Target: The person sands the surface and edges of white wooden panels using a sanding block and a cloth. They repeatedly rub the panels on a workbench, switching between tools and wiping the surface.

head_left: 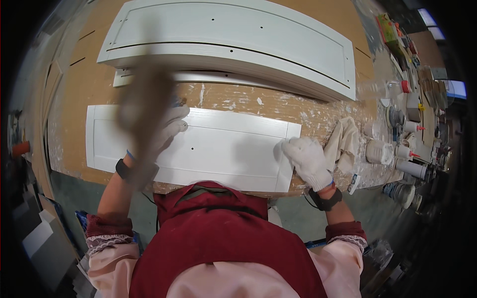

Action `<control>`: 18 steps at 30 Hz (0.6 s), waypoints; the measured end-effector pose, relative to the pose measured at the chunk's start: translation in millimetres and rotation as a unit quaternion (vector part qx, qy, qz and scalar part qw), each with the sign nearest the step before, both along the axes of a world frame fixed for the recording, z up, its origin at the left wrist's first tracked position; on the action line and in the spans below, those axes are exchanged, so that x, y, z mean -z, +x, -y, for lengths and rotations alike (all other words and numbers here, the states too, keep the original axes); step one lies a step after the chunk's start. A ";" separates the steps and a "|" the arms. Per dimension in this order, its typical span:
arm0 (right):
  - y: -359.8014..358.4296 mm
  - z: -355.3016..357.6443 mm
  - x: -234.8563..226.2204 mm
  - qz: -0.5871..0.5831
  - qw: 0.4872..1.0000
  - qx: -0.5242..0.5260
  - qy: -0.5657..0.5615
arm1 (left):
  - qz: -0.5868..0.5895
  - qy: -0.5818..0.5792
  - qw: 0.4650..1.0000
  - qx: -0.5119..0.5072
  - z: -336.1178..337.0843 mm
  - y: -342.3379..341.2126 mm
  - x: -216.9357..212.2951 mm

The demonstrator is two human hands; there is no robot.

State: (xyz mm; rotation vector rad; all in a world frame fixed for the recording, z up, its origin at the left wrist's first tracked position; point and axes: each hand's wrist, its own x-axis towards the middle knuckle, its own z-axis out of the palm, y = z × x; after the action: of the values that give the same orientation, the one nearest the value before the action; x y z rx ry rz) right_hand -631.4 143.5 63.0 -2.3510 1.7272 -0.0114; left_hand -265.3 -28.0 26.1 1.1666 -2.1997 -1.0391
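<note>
A white framed panel (223,149) with a small dark hole lies flat on the worktable in front of me. My left hand (171,128), in a white glove, is over the panel's left half. A blurred brown shape (146,94) close to the camera covers much of it. Its visible fingers are bent around a small dark-blue thing (179,102), too hidden to name. At the panel's right end, my right hand (305,158) is closed, knuckles up, in a white glove. Whatever its fingers hold, if anything, is hidden beneath them.
Beyond the panel rests a stack of white panels (228,35). A beige cloth (342,141) lies right of my right hand. Farther right stand a clear bottle with a red cap (382,89), a white tub (379,151) and red-tipped glue bottles (405,151). White smears mark the brown tabletop (278,107).
</note>
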 end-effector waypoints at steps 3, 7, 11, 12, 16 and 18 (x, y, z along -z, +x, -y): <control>5.9 -7.2 -4.3 0.055 0.996 -0.012 0.065 | 0.026 -0.040 0.999 0.014 0.9 -1.0 -2.2; -3.0 21.8 -7.3 0.057 0.994 0.087 -0.030 | -0.004 0.000 1.000 0.001 -1.3 -1.4 -4.3; -2.2 30.0 8.4 0.054 0.988 0.093 -0.107 | 0.018 -0.023 1.000 0.004 1.5 -2.3 -4.6; 0.1 24.3 8.0 0.049 0.991 0.086 -0.088 | 0.016 -0.020 1.000 0.002 0.4 -2.9 -4.0; 13.0 -29.5 14.8 -0.001 0.999 0.022 -0.024 | 0.015 -0.003 1.000 -0.015 -3.1 -4.9 -6.0; 29.2 -59.5 2.4 0.031 0.999 0.015 0.012 | 0.050 -0.016 0.998 -0.017 -3.3 -3.6 -4.4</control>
State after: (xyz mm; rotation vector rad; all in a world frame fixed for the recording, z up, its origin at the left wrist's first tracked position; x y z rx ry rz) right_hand -602.2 203.0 60.5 -2.2826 1.7232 -0.0665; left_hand -268.9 -24.7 30.6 1.2614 -2.2561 -0.9471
